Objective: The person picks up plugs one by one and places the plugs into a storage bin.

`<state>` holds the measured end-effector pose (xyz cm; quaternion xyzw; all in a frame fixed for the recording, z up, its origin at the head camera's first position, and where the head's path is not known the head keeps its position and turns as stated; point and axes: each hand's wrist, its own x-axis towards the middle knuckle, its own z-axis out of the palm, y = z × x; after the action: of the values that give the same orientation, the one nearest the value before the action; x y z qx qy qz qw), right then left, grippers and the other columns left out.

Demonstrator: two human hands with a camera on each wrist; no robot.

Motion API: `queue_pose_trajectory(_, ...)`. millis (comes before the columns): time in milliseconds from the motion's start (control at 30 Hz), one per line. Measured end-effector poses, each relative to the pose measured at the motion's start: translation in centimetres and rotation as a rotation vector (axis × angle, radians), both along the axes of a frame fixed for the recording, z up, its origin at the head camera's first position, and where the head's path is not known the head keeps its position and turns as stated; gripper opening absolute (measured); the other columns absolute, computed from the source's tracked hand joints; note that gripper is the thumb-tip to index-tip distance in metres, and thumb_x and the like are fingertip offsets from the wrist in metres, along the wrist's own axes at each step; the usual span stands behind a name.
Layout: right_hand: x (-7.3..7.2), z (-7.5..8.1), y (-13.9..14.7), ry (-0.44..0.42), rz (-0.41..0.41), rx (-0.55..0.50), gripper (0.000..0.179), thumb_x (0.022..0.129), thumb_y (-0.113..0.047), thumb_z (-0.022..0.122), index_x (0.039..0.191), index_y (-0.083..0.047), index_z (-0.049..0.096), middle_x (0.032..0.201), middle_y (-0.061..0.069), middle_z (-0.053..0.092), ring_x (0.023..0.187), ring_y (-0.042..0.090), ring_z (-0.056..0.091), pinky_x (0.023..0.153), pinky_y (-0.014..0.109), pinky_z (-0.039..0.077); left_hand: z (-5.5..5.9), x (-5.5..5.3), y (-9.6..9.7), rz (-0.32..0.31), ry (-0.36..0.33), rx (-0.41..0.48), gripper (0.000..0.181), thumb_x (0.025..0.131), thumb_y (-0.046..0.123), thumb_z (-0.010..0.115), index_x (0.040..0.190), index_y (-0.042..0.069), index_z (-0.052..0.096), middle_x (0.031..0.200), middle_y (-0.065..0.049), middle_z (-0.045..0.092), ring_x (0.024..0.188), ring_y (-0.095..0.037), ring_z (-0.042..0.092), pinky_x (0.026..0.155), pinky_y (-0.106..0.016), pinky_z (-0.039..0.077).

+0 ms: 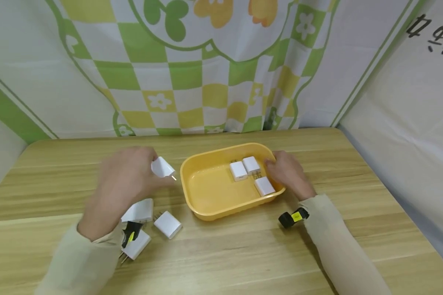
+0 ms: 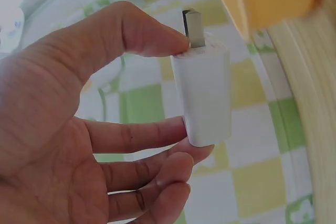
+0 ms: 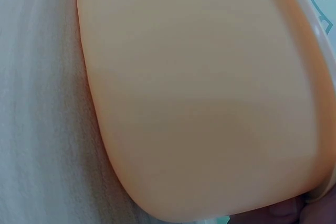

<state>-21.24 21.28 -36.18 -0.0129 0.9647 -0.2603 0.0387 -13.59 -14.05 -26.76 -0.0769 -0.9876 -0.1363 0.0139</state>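
Observation:
My left hand (image 1: 123,176) pinches a white plug-in charger (image 1: 161,167) just left of the yellow plastic tray (image 1: 208,190). In the left wrist view, the thumb is at the prong end of that charger (image 2: 205,98) and fingertips are at its other end; its metal prongs (image 2: 194,29) stick out past the thumb. My right hand (image 1: 289,172) grips the tray's right end at the rim. Three white chargers (image 1: 238,171) lie inside the tray, toward its right side. The tray's outer wall (image 3: 199,93) fills most of the right wrist view, with fingers partly showing under the rim.
On the wooden table (image 1: 236,254), several more white chargers (image 1: 167,224) lie left of the tray, some partly hidden behind the left hand and wrist. A checkered curtain (image 1: 184,98) hangs along the table's back edge. White cloth (image 1: 409,106) borders the right side.

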Motion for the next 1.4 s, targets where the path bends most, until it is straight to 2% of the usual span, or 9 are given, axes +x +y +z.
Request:
queue_pose_trajectory(133,0.0,-0.1,0.1,0.007,0.003,0.004,0.029,0.104,-0.028,0.048,0.091,-0.007,0.063,0.072,0.008,0.054,0.066,0.024,0.054,0.057,0.034,0.042,0.2,0.3,1.7,-0.053,0.014,-0.001,0.044,0.073,0.054,0.077,0.082,0.012,0.067,0.067,-0.001,0.055,0.063,-0.022,0.052,0.046,-0.034,0.038)
queue_pose_trajectory(300,0.1,-0.1,-0.1,0.008,0.014,-0.006,0.029,0.105,-0.027,0.048,0.093,-0.006,0.064,0.072,0.007,0.055,0.065,0.023,0.054,0.056,0.034,0.042,0.2,-0.1,3.9,-0.132,0.025,-0.011,0.032,0.071,0.039,0.077,0.068,0.015,0.057,0.061,0.002,0.05,0.057,-0.018,0.047,0.046,-0.033,0.036)
queue_pose_trajectory(433,0.1,0.0,-0.1,0.009,0.004,-0.013,0.028,0.105,-0.027,0.049,0.094,-0.006,0.064,0.071,0.007,0.053,0.064,0.022,0.053,0.055,0.033,0.042,0.3,-1.1,6.5,-0.204,0.017,-0.061,0.039,0.07,0.041,0.082,0.063,0.016,0.053,0.059,0.002,0.049,0.055,-0.017,0.046,0.046,-0.032,0.036)
queue_pose_trajectory(567,0.1,0.1,-0.1,0.018,0.014,-0.01,0.029,0.105,-0.027,0.048,0.093,-0.006,0.064,0.07,0.007,0.052,0.063,0.022,0.053,0.055,0.034,0.041,0.6,-2.3,8.9,-0.239,-0.023,-0.12,0.043,0.07,0.045,0.085,0.066,0.015,0.055,0.063,0.002,0.05,0.057,-0.017,0.048,0.046,-0.032,0.037)
queue_pose_trajectory(700,0.1,0.2,-0.1,0.021,0.021,-0.017,0.03,0.105,-0.027,0.048,0.089,-0.007,0.063,0.068,0.006,0.052,0.061,0.021,0.052,0.054,0.033,0.041,0.8,-3.5,11.0,-0.261,-0.064,-0.131,0.041,0.07,0.045,0.085,0.067,0.015,0.055,0.063,0.003,0.046,0.057,-0.015,0.046,0.044,-0.03,0.034)
queue_pose_trajectory(800,0.0,0.2,-0.1,0.022,0.017,-0.017,0.03,0.105,-0.028,0.048,0.088,-0.007,0.063,0.068,0.006,0.052,0.061,0.021,0.053,0.054,0.034,0.042,0.8,-4.4,12.5,-0.286,-0.09,-0.144,0.041,0.072,0.047,0.084,0.07,0.016,0.057,0.065,0.003,0.049,0.059,-0.015,0.048,0.045,-0.031,0.037)
queue_pose_trajectory(967,0.0,0.1,0.1,0.019,0.012,-0.015,0.03,0.104,-0.028,0.048,0.091,-0.007,0.064,0.071,0.007,0.056,0.064,0.022,0.055,0.056,0.034,0.043,0.1,-6.1,14.7,-0.339,-0.107,-0.19,0.042,0.072,0.051,0.085,0.077,0.017,0.062,0.075,0.003,0.06,0.068,-0.015,0.057,0.053,-0.034,0.047)
queue_pose_trajectory(1100,0.0,0.0,0.2,0.023,0.014,-0.014,0.029,0.103,-0.027,0.049,0.094,-0.006,0.066,0.072,0.008,0.058,0.065,0.022,0.055,0.056,0.034,0.043,-0.6,-7.1,16.0,-0.374,-0.112,-0.217,0.044,0.071,0.054,0.087,0.081,0.017,0.063,0.078,0.003,0.063,0.069,-0.014,0.056,0.054,-0.033,0.049)
queue_pose_trajectory(1400,0.1,0.0,0.2,0.042,0.013,-0.003,0.029,0.102,-0.026,0.049,0.09,-0.006,0.066,0.074,0.008,0.06,0.067,0.023,0.056,0.059,0.036,0.044,-2.6,-8.1,16.9,-0.406,-0.166,-0.22,0.045,0.071,0.051,0.088,0.087,0.018,0.062,0.079,0.003,0.06,0.072,-0.015,0.055,0.06,-0.035,0.048)
